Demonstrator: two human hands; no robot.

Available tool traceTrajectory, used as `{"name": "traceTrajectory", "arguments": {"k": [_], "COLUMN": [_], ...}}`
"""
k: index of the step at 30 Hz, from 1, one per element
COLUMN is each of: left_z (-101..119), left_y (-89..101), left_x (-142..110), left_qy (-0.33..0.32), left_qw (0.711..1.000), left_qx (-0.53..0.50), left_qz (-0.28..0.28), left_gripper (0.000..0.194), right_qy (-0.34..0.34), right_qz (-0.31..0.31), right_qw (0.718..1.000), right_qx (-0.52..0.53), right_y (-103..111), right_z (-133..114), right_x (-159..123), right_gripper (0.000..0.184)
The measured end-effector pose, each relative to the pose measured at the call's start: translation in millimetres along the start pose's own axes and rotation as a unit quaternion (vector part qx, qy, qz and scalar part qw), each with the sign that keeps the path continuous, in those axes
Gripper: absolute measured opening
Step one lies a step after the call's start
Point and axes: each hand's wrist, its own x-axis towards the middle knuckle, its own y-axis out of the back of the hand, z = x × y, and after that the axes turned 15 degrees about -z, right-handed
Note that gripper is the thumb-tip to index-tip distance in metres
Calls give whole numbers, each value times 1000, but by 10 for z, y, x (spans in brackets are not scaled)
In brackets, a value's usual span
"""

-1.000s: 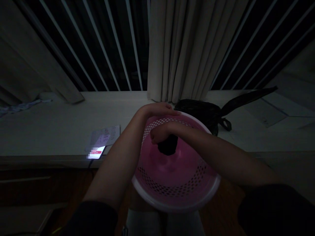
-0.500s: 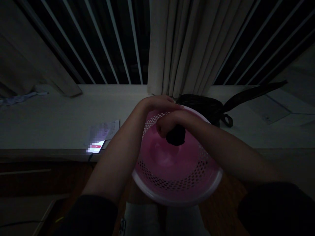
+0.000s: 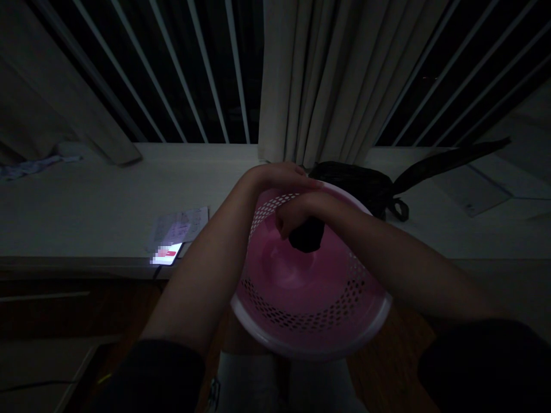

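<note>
A round pink plastic basket (image 3: 284,310) with a perforated side wall and a pale rim is held before me, above my lap. My left hand (image 3: 282,175) lies over its far rim, fingers wrapped around the edge and partly hidden. Inside the basket, my right hand (image 3: 293,215) is closed in a fist, crossing under the left hand from the right. A black, soft-looking bundle (image 3: 307,236) hangs from the right hand, just above the pink bottom. It is too dark to make out what kind of thing it is.
Behind the basket, a black plastic bag (image 3: 353,178) lies on the white ledge (image 3: 86,212). To the left are a lit phone (image 3: 170,253) with a cable and a sheet of paper (image 3: 196,221). Curtains (image 3: 318,80) hang before barred windows.
Both hands and the basket hold nearly the same place. The black bundle has shifted very slightly up and left, and the view has tilted a little.
</note>
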Motion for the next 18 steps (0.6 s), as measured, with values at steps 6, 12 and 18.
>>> {"name": "traceTrajectory", "arguments": {"k": [6,12,18], "left_z": [-2,-21,-4], "left_y": [3,22,15], "left_x": [-3,19,3], "left_qy": [-8,2,6], "left_qw": [1000,1000,1000], "left_qx": [-5,23,2], "left_qz": [-8,-1,-8], "left_gripper": [37,33,36], "right_qy": [-1,-1,-6], "right_qz": [-26,-28,-49], "right_qw": [999,999,998], "right_qx": [-27,-39,-49], "right_y": [-2,-14,5], "right_z": [37,67,60], "right_x": [52,92,97], "right_gripper": [43,43,39]}}
